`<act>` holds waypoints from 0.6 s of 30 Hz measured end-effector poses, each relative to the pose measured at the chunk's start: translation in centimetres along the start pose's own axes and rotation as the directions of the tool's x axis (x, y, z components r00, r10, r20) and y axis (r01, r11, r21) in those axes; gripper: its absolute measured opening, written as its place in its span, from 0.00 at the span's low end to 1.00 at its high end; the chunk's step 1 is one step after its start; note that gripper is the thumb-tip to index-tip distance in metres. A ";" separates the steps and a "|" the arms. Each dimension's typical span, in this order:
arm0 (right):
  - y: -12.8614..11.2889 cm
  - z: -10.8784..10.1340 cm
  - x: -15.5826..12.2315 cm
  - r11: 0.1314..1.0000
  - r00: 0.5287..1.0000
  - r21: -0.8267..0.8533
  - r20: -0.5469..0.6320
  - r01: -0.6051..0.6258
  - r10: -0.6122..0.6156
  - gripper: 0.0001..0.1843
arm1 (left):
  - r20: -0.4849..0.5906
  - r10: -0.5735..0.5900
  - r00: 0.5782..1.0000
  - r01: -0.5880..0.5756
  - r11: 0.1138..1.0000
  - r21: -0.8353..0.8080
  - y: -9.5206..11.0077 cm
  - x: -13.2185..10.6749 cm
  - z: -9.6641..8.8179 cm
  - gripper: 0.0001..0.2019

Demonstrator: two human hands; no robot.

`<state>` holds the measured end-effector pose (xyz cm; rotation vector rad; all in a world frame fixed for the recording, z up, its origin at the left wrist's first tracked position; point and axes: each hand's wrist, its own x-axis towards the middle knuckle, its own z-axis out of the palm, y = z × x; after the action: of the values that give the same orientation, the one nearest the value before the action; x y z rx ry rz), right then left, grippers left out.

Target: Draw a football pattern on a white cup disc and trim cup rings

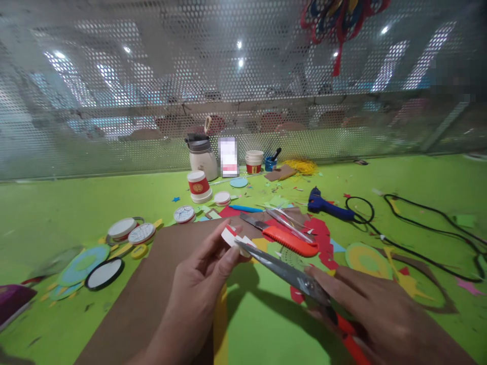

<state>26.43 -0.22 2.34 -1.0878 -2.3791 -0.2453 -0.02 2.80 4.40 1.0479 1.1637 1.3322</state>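
Note:
My left hand (pixel 207 271) pinches a small white and red paper piece (pixel 230 235) between thumb and fingers, above a brown sheet. In my right hand (pixel 380 309) is a pair of scissors (pixel 300 279) with red handles, partly hidden by my fingers. The scissor tips touch the paper piece beside my left thumb. Under my hands lie a brown cardboard sheet (pixel 140 299) and a light green paper sheet (pixel 274 324). Just beyond the blades rests an orange utility knife (pixel 291 240), near scraps of red paper (pixel 319 233).
A blue glue gun (pixel 329 205) with a black cord lies at the right. White paper cups (pixel 199 186), a jug (pixel 201 159) and a blue pot (pixel 271 163) stand at the back. Round lids (pixel 141 233) and paper discs (pixel 83 266) lie left, before a perforated screen (pixel 152 76).

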 end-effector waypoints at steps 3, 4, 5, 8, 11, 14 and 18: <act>0.0 0.1 0.1 1.000 1.000 0.015 0.016 -0.013 0.013 0.18 | 0.010 0.004 1.000 -0.004 1.000 -0.005 0.1 0.0 0.1 0.27; 0.1 0.1 0.1 1.000 1.000 0.018 0.018 -0.015 0.014 0.18 | 0.001 0.005 1.000 -0.005 1.000 -0.007 0.2 -0.1 0.2 0.26; 0.1 0.2 0.1 1.000 1.000 0.021 0.025 -0.017 0.017 0.18 | -0.013 0.007 1.000 -0.007 1.000 -0.005 0.2 -0.2 0.4 0.26; 0.2 0.2 0.1 0.999 0.999 0.023 0.032 -0.026 0.026 0.18 | -0.028 0.015 0.999 -0.015 1.000 0.020 0.4 -0.4 0.7 0.26; 0.1 0.1 0.0 0.999 0.999 0.030 0.039 -0.034 0.033 0.18 | -0.040 0.037 0.999 -0.036 0.999 0.007 0.2 -0.3 0.4 0.26; -0.1 -0.1 0.2 0.999 0.999 0.027 0.033 -0.038 0.037 0.19 | -0.008 0.024 1.000 -0.024 1.000 -0.007 0.0 -0.1 0.1 0.28; -0.3 -0.2 0.3 0.999 1.000 0.025 0.015 -0.021 0.021 0.19 | -0.027 0.003 1.000 -0.003 1.000 -0.020 0.1 -0.2 0.4 0.27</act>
<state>26.14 -0.27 2.70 -1.1058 -2.3764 -0.1996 0.37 2.60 4.58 1.0202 1.1670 1.3620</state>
